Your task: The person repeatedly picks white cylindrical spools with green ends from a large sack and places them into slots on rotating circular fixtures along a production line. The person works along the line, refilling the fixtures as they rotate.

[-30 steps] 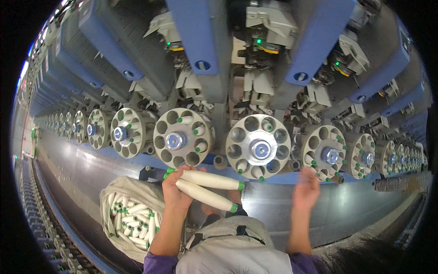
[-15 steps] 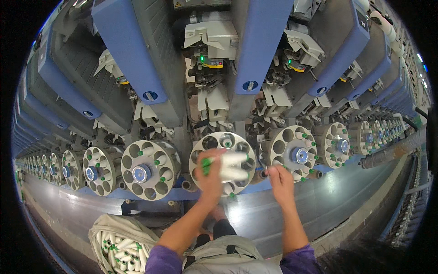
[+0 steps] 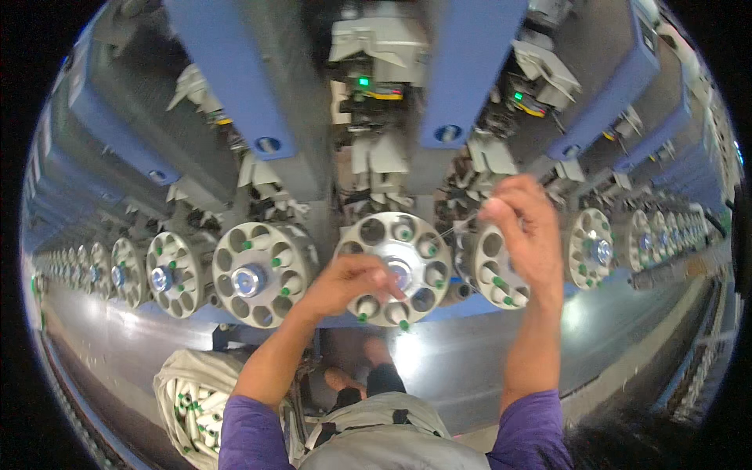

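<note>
Nearest to me, low at my left, a pale cloth sack (image 3: 192,392) hangs open, stuffed with white tubes with green tips. A grey pouch (image 3: 384,439) sits at my waist between my purple sleeves.

My left hand (image 3: 352,282) reaches up to the round grey metal magazine wheel with ring of holes (image 3: 395,266) straight ahead. Its fingers are curled together over the lower left of the wheel's face, touching it near the shiny hub; I cannot tell whether anything is pinched inside them. Several holes of that wheel show green-tipped bobbin ends, others are dark.

My right hand (image 3: 529,231) is raised higher, to the right of that wheel and in front of the next grey wheel (image 3: 497,270). Thumb and forefinger are pressed together on a thin pale thread (image 3: 458,225), which runs leftward from the fingertips toward the first wheel.

Another matching wheel (image 3: 254,274) sits just left, with more wheels trailing off along both sides of the long grey machine ledge (image 3: 470,360).

Farther up, blue slanted arms (image 3: 235,78) and grey winding units with small green lamps (image 3: 363,81) rise above the wheels.
</note>
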Available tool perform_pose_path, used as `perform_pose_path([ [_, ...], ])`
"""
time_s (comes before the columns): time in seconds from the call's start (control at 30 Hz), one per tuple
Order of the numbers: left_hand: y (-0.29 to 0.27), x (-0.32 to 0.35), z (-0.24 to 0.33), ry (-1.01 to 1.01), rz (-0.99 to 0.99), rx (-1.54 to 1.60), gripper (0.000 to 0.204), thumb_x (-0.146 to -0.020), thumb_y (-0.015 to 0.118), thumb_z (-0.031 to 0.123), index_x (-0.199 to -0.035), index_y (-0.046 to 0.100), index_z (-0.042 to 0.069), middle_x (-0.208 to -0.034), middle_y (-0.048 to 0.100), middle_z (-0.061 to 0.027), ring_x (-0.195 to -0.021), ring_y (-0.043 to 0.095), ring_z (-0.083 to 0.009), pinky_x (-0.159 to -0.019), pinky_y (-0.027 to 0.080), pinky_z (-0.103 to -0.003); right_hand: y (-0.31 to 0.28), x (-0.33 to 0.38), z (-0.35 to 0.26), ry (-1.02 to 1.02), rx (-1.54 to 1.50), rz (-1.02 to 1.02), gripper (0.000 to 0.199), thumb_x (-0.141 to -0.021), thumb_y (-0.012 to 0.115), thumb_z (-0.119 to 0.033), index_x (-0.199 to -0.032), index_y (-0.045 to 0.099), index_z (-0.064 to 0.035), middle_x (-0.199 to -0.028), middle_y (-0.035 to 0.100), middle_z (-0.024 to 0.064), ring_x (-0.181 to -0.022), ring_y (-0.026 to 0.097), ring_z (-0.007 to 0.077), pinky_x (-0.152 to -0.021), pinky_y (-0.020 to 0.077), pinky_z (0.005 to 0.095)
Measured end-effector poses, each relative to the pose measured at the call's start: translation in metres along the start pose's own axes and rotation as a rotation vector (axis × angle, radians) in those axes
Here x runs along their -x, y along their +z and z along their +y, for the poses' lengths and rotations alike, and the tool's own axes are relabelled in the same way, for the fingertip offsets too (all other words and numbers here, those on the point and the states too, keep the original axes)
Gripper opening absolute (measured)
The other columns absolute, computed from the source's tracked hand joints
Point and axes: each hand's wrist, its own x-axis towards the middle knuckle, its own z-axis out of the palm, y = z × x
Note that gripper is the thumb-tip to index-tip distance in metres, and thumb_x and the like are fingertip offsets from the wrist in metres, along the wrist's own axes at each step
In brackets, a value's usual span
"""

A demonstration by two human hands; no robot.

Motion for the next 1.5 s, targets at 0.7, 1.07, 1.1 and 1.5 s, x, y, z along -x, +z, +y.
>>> perform_pose_path([
  [0.7,0.001,0.801,-0.119,-0.841,2.169,0.371,0.037,-0.092,0.069,0.026,-0.116,0.067,-0.002,-0.099,0.070,-0.0135,-0.097,0.069,-0.0277,-0.067,0.059,-0.038,0.477,0.227,-0.275,0.483,-0.696,-1.450,0.046,-0.101,0.062,-0.024,-0.139,0.046,-0.0050,-0.102,0.068,0.0172,-0.091,0.066,0.0279,-0.076,0.0524,0.0416],
  [1.07,0.001,0.792,-0.108,-0.248,2.087,1.134,0.058,-0.084,0.056,-0.009,-0.141,0.046,-0.002,-0.122,0.059,-0.0207,-0.100,0.067,-0.0433,-0.087,0.059,-0.060,0.629,0.350,-0.358,0.635,-0.162,-1.700,0.061,-0.101,0.067,-0.043,-0.147,0.049,-0.0074,-0.083,0.073,0.0152,-0.077,0.073,0.0243,-0.074,0.0578,0.0382],
  [1.1,0.006,0.791,-0.089,-0.121,1.986,1.243,0.063,-0.081,0.053,-0.011,-0.143,0.046,-0.001,-0.122,0.058,-0.0205,-0.102,0.067,-0.0426,-0.092,0.057,-0.060,0.621,0.346,-0.362,0.597,-0.167,-1.765,0.058,-0.101,0.067,-0.041,-0.146,0.049,-0.0091,-0.087,0.073,0.0147,-0.082,0.073,0.0246,-0.075,0.0569,0.0381],
  [1.5,-0.093,0.643,0.106,0.144,1.275,0.595,0.058,-0.092,0.068,0.014,-0.143,0.045,0.000,-0.113,0.069,-0.0195,-0.110,0.069,-0.0370,-0.103,0.053,-0.054,0.553,0.211,-0.416,0.764,-0.714,-1.751,0.048,-0.105,0.058,-0.044,-0.119,0.058,0.0023,-0.091,0.070,0.0137,-0.066,0.069,0.0170,-0.056,0.0557,0.0309],
])
